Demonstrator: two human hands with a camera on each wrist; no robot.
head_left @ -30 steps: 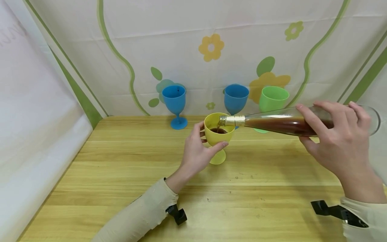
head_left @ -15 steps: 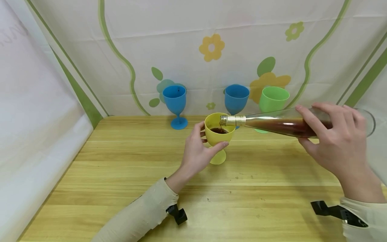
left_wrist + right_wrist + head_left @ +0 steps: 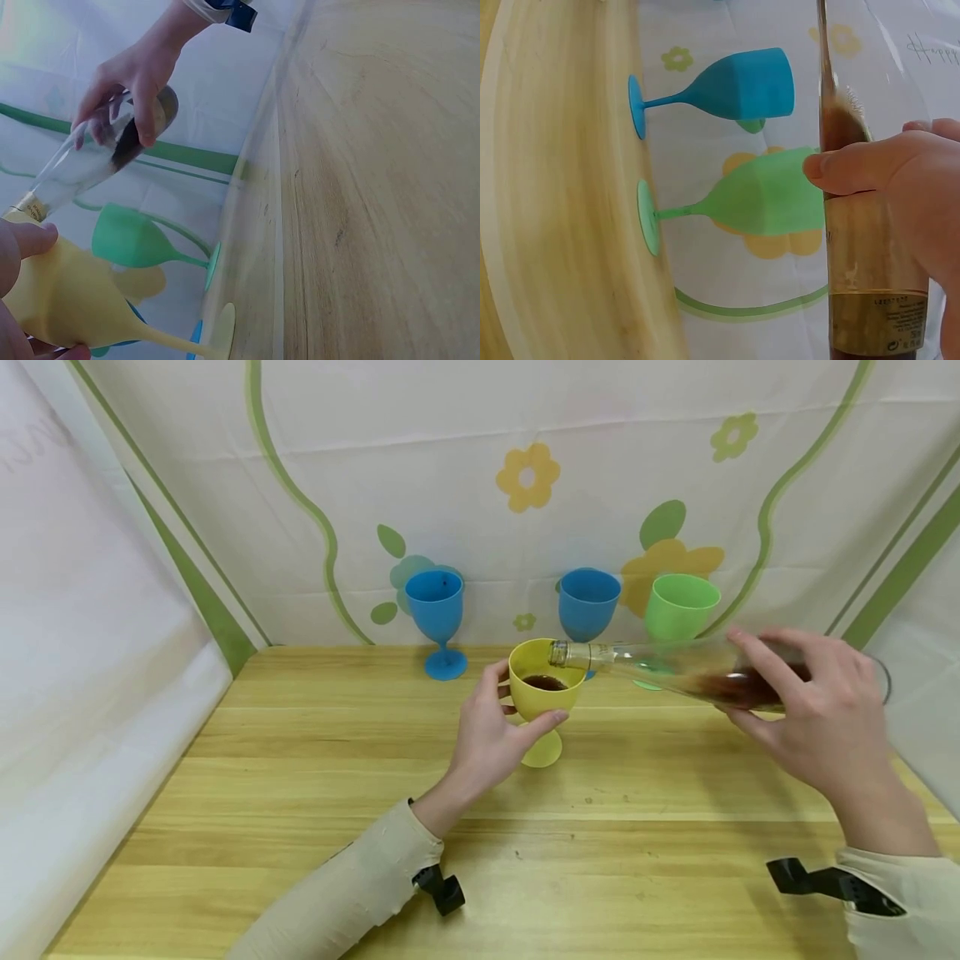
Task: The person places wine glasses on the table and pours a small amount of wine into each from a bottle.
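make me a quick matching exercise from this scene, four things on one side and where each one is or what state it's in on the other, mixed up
Things:
1. yellow goblet
2. glass bottle
3. green goblet
4. far-left blue goblet

Places or states:
A. gripped in the right hand
B. standing alone at the back left
C. held by the left hand, dark liquid inside
D. at the back, behind the bottle

Pairs: 1-C, 2-A, 3-D, 4-B

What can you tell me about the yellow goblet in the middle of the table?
The yellow goblet looks like opaque plastic, with a round bowl, short stem and flat round foot. It stands upright on the wooden table, in front of the other goblets. Dark brown liquid sits low in its bowl. The left hand holds the bowl with thumb and fingers curled round it. The mouth of a clear bottle hangs above its rim.
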